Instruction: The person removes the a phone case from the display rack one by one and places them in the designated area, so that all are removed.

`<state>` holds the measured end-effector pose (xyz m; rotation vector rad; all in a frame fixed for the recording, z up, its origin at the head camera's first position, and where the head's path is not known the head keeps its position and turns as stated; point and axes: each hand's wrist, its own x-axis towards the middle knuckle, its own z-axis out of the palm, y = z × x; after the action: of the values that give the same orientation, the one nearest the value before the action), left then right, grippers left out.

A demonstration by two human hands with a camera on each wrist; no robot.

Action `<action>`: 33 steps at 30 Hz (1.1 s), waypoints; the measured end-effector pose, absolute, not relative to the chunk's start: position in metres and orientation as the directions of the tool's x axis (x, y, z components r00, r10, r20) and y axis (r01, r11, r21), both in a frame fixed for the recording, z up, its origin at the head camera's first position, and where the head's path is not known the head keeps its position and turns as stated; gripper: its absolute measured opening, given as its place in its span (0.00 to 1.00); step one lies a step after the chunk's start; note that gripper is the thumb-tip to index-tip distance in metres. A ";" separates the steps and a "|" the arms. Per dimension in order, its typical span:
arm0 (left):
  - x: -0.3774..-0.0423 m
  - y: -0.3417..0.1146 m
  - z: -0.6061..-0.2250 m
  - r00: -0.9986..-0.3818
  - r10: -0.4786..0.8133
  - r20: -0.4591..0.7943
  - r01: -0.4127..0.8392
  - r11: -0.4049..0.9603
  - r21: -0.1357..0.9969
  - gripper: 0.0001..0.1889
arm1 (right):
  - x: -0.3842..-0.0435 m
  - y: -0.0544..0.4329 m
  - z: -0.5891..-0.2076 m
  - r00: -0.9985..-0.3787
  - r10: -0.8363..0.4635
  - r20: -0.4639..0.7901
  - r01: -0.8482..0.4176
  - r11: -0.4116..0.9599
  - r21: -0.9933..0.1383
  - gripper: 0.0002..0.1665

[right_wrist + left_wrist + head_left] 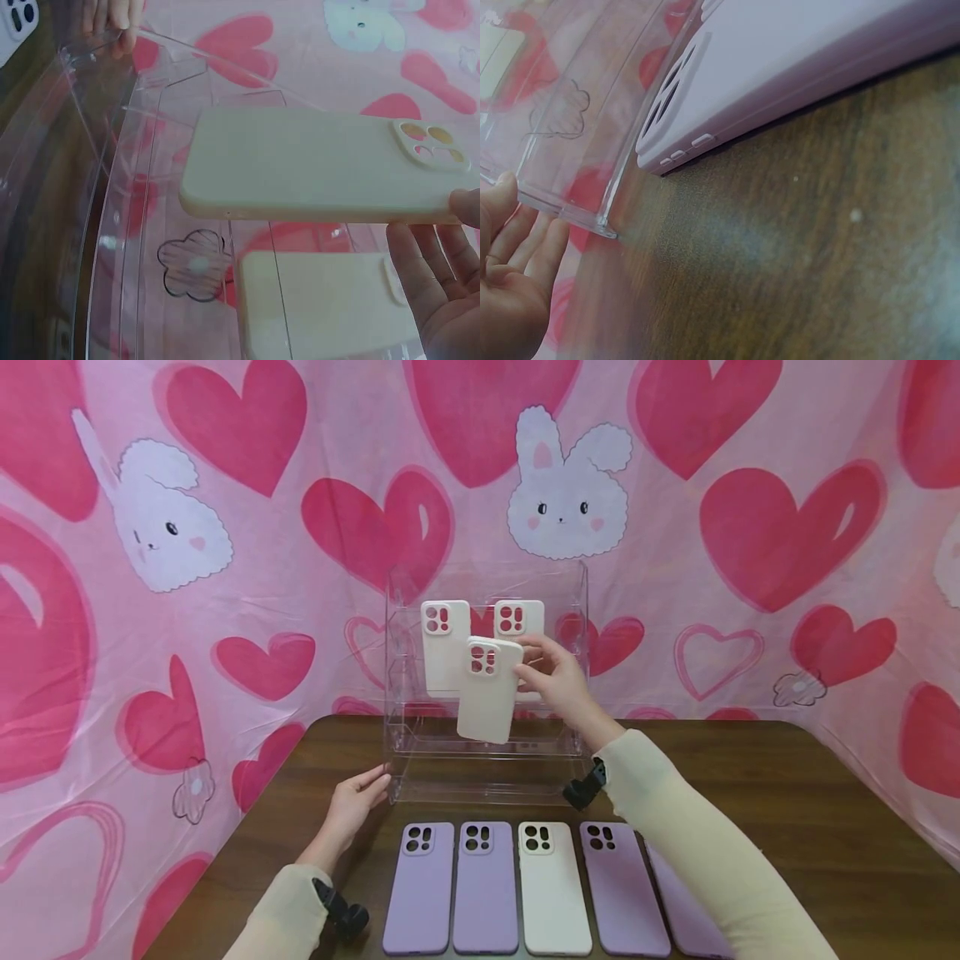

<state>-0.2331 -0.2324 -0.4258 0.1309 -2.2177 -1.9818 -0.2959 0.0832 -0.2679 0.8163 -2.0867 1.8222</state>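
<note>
A cream phone case [489, 702] hangs tilted in front of a clear tiered display rack [487, 745]. My right hand [553, 675] pinches its upper right edge by the camera cutout, thumb on one side and fingers on the other. Behind it, two more cream cases stand upright in the rack: the left one [444, 652] and the right one [531, 612], the latter partly covered by my hand. At the rack's lower left side, my left hand [352, 806] grips the clear edge between thumb and fingers, as the left wrist view [517, 277] shows.
On the wooden table [810, 827], in front of the rack, several phone cases lie in a row. Lilac cases [420, 893] flank one cream case [558, 897]; the rightmost is partly under my right sleeve. A heart-and-bunny cloth [480, 518] hangs behind the table.
</note>
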 end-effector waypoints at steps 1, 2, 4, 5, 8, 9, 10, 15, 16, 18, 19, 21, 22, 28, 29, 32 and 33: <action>-0.233 -0.232 -0.426 -0.982 -0.174 0.067 0.047 0.117 0.992 0.21 | -0.294 0.087 -0.268 -0.807 -0.248 0.536 -0.565 0.060 -0.823 0.22; -0.233 -0.232 -0.426 -0.982 -0.176 0.068 0.048 0.114 0.992 0.21 | -0.293 0.091 -0.268 -0.803 -0.251 0.540 -0.570 0.066 -0.819 0.22; -0.233 -0.232 -0.425 -0.982 -0.177 0.071 0.051 0.113 0.992 0.21 | -0.289 0.099 -0.267 -0.797 -0.257 0.546 -0.580 0.075 -0.811 0.22; -0.233 -0.232 -0.425 -0.982 -0.175 0.072 0.053 0.112 0.992 0.21 | -0.288 0.103 -0.267 -0.797 -0.259 0.546 -0.581 0.077 -0.811 0.22; -0.232 -0.231 -0.424 -0.983 -0.172 0.070 0.052 0.109 0.993 0.21 | -0.282 0.113 -0.266 -0.796 -0.266 0.544 -0.580 0.079 -0.811 0.22; -0.232 -0.232 -0.424 -0.983 -0.170 0.069 0.051 0.110 0.993 0.21 | -0.281 0.117 -0.266 -0.795 -0.270 0.543 -0.580 0.080 -0.810 0.22; -0.233 -0.232 -0.424 -0.983 -0.169 0.067 0.049 0.109 0.993 0.21 | -0.280 0.120 -0.267 -0.795 -0.274 0.541 -0.580 0.082 -0.811 0.22; -0.233 -0.233 -0.425 -0.984 -0.167 0.063 0.045 0.112 0.993 0.21 | -0.273 0.135 -0.267 -0.806 -0.287 0.518 -0.561 0.090 -0.823 0.23; -0.233 -0.232 -0.425 -0.984 -0.167 0.063 0.045 0.110 0.993 0.21 | -0.272 0.138 -0.267 -0.811 -0.286 0.511 -0.554 0.093 -0.827 0.23; -0.232 -0.232 -0.425 -0.984 -0.165 0.064 0.046 0.109 0.993 0.21 | -0.269 0.144 -0.268 -0.822 -0.276 0.498 -0.542 0.110 -0.833 0.23; -0.232 -0.232 -0.425 -0.984 -0.165 0.063 0.045 0.108 0.993 0.21 | -0.268 0.147 -0.269 -0.827 -0.272 0.493 -0.535 0.110 -0.837 0.23; -0.232 -0.232 -0.425 -0.984 -0.168 0.060 0.043 0.104 0.994 0.21 | -0.266 0.152 -0.270 -0.833 -0.267 0.484 -0.525 0.110 -0.844 0.24; -0.232 -0.232 -0.425 -0.984 -0.168 0.064 0.047 0.103 0.994 0.21 | -0.265 0.155 -0.271 -0.835 -0.264 0.482 -0.523 0.109 -0.846 0.24; -0.232 -0.231 -0.425 -0.983 -0.173 0.065 0.045 0.112 0.993 0.21 | -0.260 0.174 -0.276 -0.827 -0.257 0.500 -0.535 0.085 -0.841 0.25; -0.231 -0.231 -0.425 -0.983 -0.175 0.060 0.041 0.110 0.993 0.21 | -0.259 0.178 -0.277 -0.827 -0.254 0.502 -0.536 0.086 -0.840 0.25; -0.231 -0.231 -0.425 -0.984 -0.170 0.060 0.042 0.106 0.993 0.21 | -0.257 0.189 -0.280 -0.830 -0.242 0.502 -0.534 0.085 -0.841 0.24; -0.231 -0.231 -0.425 -0.984 -0.169 0.059 0.041 0.105 0.994 0.21 | -0.256 0.192 -0.280 -0.830 -0.237 0.504 -0.534 0.080 -0.842 0.24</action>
<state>-0.2310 -0.2315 -0.4247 0.1287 -2.2125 -1.9983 -0.2563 0.1924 -0.2803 0.7772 -2.1207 1.8240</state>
